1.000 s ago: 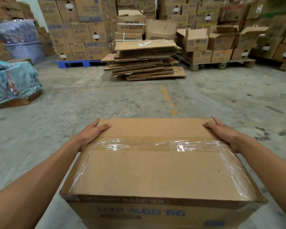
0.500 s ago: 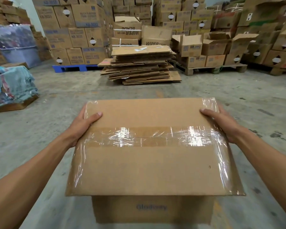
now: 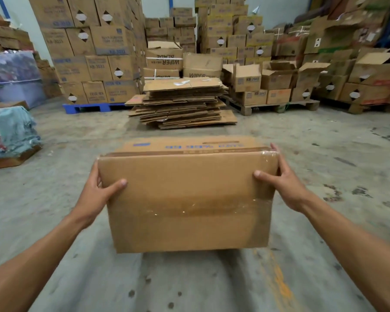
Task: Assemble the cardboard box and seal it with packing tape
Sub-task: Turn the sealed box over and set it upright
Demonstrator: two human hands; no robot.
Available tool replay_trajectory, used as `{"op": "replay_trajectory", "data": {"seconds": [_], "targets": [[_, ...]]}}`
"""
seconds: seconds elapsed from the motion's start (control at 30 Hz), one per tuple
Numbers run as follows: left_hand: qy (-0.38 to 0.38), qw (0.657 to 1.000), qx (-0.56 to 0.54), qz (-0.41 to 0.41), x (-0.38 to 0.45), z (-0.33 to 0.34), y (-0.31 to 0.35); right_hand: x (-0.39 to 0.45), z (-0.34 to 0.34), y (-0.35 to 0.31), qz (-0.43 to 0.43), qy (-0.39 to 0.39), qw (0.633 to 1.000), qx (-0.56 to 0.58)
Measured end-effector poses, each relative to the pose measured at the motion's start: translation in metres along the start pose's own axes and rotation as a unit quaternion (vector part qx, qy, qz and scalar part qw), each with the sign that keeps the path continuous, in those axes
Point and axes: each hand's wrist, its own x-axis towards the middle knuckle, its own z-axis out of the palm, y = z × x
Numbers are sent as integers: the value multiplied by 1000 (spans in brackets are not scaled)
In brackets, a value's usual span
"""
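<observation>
Cardboard box (image 3: 185, 199), taped face turned toward camera, gripped at both ends by left hand (image 3: 97, 194) and right hand (image 3: 286, 185) for carrying.

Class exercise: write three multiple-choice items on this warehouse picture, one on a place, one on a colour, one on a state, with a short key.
1. Where is the stack of flattened brown cardboard sheets?
A. On the concrete floor beyond the held box
B. On the blue pallet
C. Under the arms

2. What colour is the plastic pallet at far left?
A. Red
B. Blue
C. Green

3. How is the taped brown cardboard box supported?
A. Lying on the floor
B. One hand
C. Both hands

Key: 1 A, it lies on the floor; 2 B, plainly blue; 3 C, left hand and right hand grip its ends.
</observation>
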Motion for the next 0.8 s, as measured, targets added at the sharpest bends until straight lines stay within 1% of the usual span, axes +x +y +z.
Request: {"op": "replay_trajectory", "data": {"seconds": [0.13,0.23,0.3,0.43,0.5,0.57,0.63,0.7,0.8], "targets": [[-37,996,9,-86,-36,6,-56,-18,-2,40,103,-30,994,10],[-36,989,-26,-139,-44,8,-65,-29,-9,51,172,-30,985,15],[-36,986,-29,-159,-47,11,-67,-33,-13,56,200,-30,979,13],[-18,986,1,-166,-52,16,-67,-36,-10,57,209,-16,978,-10],[-12,985,36,-169,-52,16,-65,-34,-9,60,217,3,976,-34],[-10,980,90,-177,-45,16,-61,-31,-5,59,222,20,971,-81],[-17,971,143,-189,-33,19,-54,-22,-3,59,232,26,962,-141],[-27,959,169,-227,-18,24,-47,-12,-2,59,234,36,955,-177],[-63,934,216,-276,4,23,-44,5,-5,57,260,15,950,-175]]}}
